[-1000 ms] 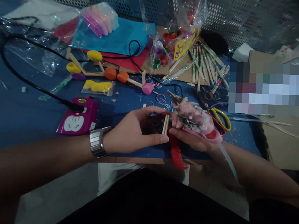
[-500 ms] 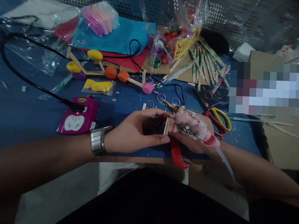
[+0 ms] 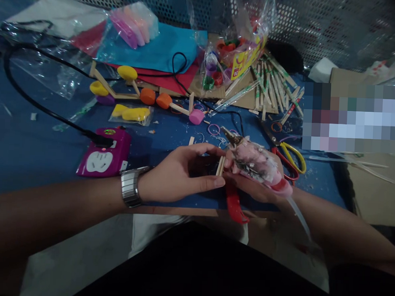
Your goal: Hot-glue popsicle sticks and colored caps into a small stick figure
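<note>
My left hand (image 3: 180, 173) pinches short pale wooden sticks (image 3: 220, 166), lying side by side, between thumb and fingers. In my right hand (image 3: 258, 185) is a hot glue gun (image 3: 256, 159), pink and smudged with dried glue, its metal nozzle pointing up and left. A translucent glue stick (image 3: 299, 218) sticks out of its back, and its red trigger part (image 3: 234, 204) hangs below. The right fingers touch or come close to the sticks; the gun hides part of that contact.
A purple power socket (image 3: 104, 155) with a black cord stands at left. Scissors (image 3: 290, 158) lie at right. Farther back are joined sticks with coloured caps (image 3: 147, 96), a bag of caps (image 3: 234, 58), a pile of chopsticks (image 3: 272, 83) and blue sheets (image 3: 176, 42).
The glue gun's nozzle has shifted slightly right and tilted a little. The left hand keeps hold of the wooden sticks, nearly still.
</note>
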{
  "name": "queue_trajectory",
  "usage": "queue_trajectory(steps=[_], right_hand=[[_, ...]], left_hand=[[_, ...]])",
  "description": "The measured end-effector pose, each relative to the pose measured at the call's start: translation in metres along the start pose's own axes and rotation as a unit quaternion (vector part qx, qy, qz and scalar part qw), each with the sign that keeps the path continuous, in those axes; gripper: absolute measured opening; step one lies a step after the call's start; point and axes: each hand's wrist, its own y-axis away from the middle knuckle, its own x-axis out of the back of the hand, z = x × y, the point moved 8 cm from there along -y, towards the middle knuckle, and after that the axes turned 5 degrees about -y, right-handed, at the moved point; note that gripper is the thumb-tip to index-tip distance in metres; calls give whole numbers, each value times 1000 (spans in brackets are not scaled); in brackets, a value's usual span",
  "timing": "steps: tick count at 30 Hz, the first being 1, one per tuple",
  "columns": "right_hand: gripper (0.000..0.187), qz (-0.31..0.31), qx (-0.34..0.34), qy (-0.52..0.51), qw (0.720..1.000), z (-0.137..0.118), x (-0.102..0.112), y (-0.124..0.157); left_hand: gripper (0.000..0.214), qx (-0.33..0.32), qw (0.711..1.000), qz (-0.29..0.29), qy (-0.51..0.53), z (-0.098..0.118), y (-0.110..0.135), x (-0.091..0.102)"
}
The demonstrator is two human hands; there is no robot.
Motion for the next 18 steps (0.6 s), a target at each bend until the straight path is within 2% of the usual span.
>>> queue_trajectory(steps=[3, 6, 9, 14, 18], right_hand=[[17, 9, -3, -24, 1000, 3, 1, 2], [13, 16, -26, -46, 998, 9, -1, 3], [14, 22, -2, -47, 999, 6, -2, 2], [14, 21, 5, -23, 999, -2, 0, 1], [22, -8, 8, 18, 1000, -11, -1, -2]], left_hand=[[33, -6, 1000, -2, 3, 2, -1, -2], [37, 2, 1000, -1, 2, 2, -1, -2], [38, 5, 1000, 4, -11, 2, -1, -2], [24, -25, 999, 2, -25, 7, 0, -3], [25, -27, 1000, 3, -7, 8, 0, -2]])
